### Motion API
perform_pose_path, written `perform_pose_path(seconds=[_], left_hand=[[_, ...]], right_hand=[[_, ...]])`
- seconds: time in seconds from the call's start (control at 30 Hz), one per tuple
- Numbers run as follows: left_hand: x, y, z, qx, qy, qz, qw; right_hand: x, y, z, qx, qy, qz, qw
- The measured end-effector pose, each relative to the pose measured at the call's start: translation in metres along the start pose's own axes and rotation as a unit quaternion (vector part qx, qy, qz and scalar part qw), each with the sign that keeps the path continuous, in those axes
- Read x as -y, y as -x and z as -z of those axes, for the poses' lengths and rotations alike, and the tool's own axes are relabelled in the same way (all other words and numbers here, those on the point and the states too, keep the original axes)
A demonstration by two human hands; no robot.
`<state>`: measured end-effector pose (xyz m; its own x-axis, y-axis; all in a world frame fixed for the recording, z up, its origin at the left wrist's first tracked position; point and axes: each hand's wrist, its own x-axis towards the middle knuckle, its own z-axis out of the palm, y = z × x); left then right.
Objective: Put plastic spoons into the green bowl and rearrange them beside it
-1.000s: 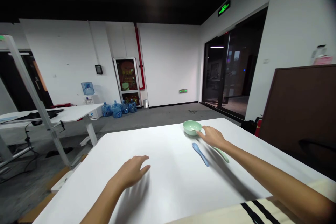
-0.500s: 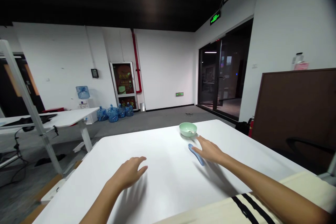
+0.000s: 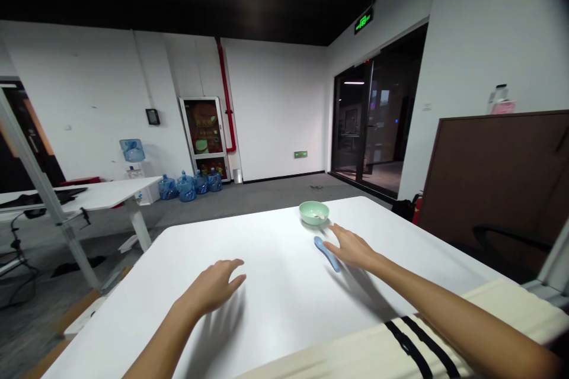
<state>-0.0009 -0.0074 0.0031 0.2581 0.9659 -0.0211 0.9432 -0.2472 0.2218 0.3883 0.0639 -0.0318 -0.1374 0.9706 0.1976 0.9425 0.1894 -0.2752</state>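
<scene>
A light green bowl [image 3: 313,213] stands near the far edge of the white table [image 3: 271,302], with something small and pale inside it. In front of the bowl lies a blue spoon [image 3: 327,254], its rounded end pointing toward the bowl. My right hand [image 3: 353,247] hovers at the spoon's right side, thumb and fingers apart, holding nothing; the thumb tip overlaps the spoon in view, and I cannot tell whether it touches. Over the left part of the table, my left hand [image 3: 217,286] is held open, thumb apart from the fingers, away from bowl and spoon.
Cream cloth with black stripes [image 3: 400,343] lies along the near edge below my right arm. A brown partition [image 3: 498,183] rises at the right. Another white desk [image 3: 111,192] with a metal post stands left, and blue water bottles [image 3: 186,186] sit on the floor beyond.
The whole view has shifted slightly, so everything appears a little further left and higher. Both hands stay open in nearly the same places; bowl and spoon have not moved on the table.
</scene>
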Motion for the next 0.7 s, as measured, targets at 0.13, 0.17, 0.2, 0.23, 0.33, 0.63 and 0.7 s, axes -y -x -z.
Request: perform_pose_path(seconds=[0.13,0.17,0.2,0.23,0.33,0.63,0.7], left_hand=[[0.0001,0.0,-0.0001,-0.002,0.007,0.0,1.0],[0.0002,-0.0001,-0.0002,-0.003,0.007,-0.001,1.0],[0.0003,-0.0002,-0.0004,-0.004,0.007,-0.002,1.0],[0.0005,-0.0004,-0.0007,-0.004,0.006,-0.002,1.0],[0.0015,-0.0012,-0.0019,-0.003,0.002,-0.004,1.0],[-0.0003,-0.0005,-0.0005,0.001,0.005,0.001,1.0],[-0.0003,-0.0006,-0.001,-0.002,0.008,0.002,1.0]], right_hand=[[0.0005,0.0012,0.0008,0.006,-0.003,-0.002,1.0],[0.0006,0.0014,0.001,0.006,-0.003,-0.002,1.0],[0.0007,0.0016,0.0012,0.007,-0.002,-0.003,1.0],[0.0007,0.0016,0.0014,0.007,-0.002,-0.003,1.0],[0.0003,0.0013,0.0011,0.008,-0.003,-0.004,1.0],[0.0007,0.0021,0.0016,0.008,-0.002,-0.003,1.0],[0.0018,0.0025,0.0027,0.011,-0.004,-0.007,1.0]])
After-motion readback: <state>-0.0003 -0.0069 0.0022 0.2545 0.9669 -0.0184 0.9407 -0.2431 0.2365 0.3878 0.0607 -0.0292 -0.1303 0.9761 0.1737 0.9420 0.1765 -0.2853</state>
